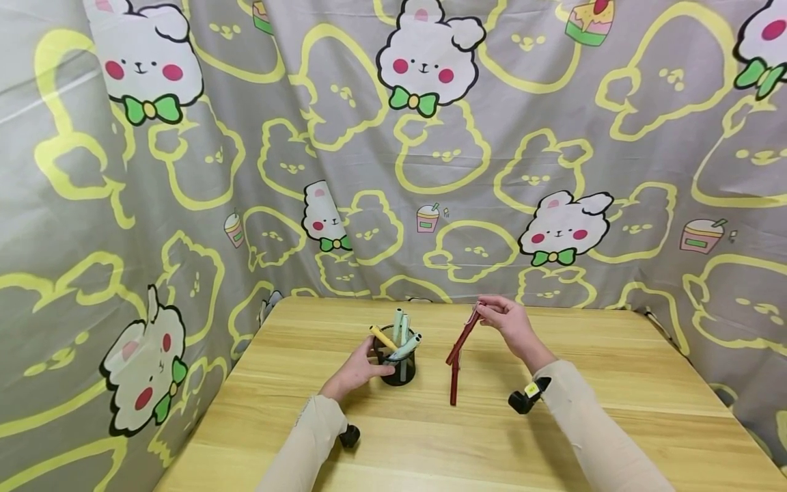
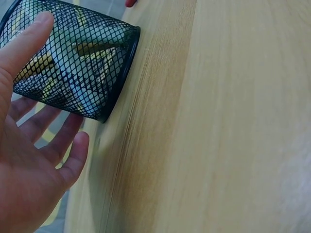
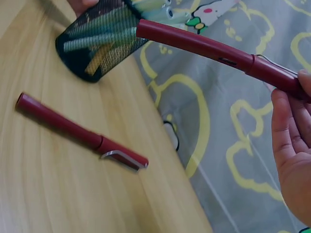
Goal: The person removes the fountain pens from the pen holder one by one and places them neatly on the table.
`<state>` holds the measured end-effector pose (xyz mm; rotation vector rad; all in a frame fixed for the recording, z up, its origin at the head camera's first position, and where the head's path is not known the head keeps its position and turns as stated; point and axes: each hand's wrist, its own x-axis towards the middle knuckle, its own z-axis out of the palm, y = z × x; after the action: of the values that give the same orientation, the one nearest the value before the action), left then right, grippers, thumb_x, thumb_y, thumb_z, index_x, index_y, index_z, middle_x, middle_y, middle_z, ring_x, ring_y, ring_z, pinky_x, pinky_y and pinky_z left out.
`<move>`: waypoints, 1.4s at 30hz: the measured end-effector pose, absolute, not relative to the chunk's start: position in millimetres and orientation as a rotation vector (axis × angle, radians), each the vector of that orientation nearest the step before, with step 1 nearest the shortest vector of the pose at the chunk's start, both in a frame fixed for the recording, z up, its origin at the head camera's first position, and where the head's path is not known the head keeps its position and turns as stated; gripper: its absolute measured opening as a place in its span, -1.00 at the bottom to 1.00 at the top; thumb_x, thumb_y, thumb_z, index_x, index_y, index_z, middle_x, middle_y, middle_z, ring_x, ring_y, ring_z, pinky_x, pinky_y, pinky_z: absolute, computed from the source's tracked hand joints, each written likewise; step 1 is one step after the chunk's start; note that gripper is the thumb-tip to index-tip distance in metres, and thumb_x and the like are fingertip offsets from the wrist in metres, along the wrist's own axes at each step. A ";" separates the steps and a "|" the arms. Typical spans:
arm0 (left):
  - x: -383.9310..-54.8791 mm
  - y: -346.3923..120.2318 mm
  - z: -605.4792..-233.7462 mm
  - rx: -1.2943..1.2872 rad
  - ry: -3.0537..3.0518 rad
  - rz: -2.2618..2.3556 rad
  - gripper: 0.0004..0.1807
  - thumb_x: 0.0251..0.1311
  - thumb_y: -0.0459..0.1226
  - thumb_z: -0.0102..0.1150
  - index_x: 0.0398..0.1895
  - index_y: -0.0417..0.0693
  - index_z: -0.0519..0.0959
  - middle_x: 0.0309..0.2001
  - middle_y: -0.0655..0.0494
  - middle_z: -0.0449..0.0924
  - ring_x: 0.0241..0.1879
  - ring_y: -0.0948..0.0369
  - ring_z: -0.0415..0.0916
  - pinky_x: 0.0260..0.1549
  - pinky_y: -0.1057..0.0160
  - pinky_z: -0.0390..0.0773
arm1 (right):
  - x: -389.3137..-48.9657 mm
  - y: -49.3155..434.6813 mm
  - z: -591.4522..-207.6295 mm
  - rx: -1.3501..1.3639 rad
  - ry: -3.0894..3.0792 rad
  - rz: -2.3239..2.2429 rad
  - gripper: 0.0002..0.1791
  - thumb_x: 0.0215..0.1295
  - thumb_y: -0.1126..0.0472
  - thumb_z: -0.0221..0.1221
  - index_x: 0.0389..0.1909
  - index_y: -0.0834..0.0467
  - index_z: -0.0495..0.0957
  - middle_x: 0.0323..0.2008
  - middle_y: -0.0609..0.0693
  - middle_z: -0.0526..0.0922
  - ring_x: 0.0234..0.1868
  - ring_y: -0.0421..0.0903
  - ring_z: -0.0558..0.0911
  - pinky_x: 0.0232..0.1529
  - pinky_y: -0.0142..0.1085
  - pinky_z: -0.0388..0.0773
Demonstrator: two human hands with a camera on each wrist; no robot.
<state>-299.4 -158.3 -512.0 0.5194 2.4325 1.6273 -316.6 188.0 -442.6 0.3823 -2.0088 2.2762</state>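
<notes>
My left hand holds a black mesh pen holder from its left side, thumb on the near wall and fingers round the far side. Several pale green pens and a yellow pen stand in it, leaning different ways. Just right of the holder, my right hand pinches a dark red pen by its capped end, near the silver clip. That pen slants in the air, its other end pointing down and left. A second dark red pen with a silver clip lies on the table below it.
The wooden table runs back to a grey curtain printed with cartoon animals, which also hangs along the left and right. A black wrist camera is strapped at the right sleeve and another camera at the left.
</notes>
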 end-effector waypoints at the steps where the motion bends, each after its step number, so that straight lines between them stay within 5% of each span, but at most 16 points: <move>1: -299.5 -158.3 -512.0 0.522 2.434 1.628 -0.06 0.05 -0.19 0.39 0.41 -0.24 0.06 0.24 -0.12 0.30 0.18 -0.13 0.28 0.09 -0.14 0.31 | -317.3 188.9 -444.2 0.371 -2.016 2.277 -0.80 0.26 0.33 0.20 -0.10 0.19 0.56 -0.35 -0.13 0.69 -0.32 -0.23 0.65 -0.23 -0.30 0.60; 27: -298.5 -157.9 -511.6 0.477 2.419 1.656 -0.10 0.02 -0.22 0.42 0.39 -0.19 0.13 0.22 -0.07 0.33 0.18 -0.11 0.28 0.08 -0.16 0.30 | -327.8 200.4 -495.7 0.183 -2.399 2.127 -0.56 0.24 0.31 0.23 0.03 0.52 0.40 -0.32 0.08 0.69 -0.39 -0.22 0.63 -0.20 -0.19 0.59; 42: -298.1 -157.7 -511.3 0.501 2.427 1.652 -0.17 0.01 -0.23 0.42 0.34 -0.14 0.20 0.20 -0.08 0.34 0.17 -0.12 0.30 0.07 -0.13 0.33 | -335.4 193.9 -516.6 0.042 -2.445 2.212 -0.51 0.23 0.32 0.23 0.08 0.54 0.37 -0.45 -0.04 0.65 -0.50 -0.18 0.57 -0.35 -0.30 0.58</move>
<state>-298.1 -157.7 -511.3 0.5015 2.4266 1.6516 -335.4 193.9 -516.6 0.0424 -2.4445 2.2123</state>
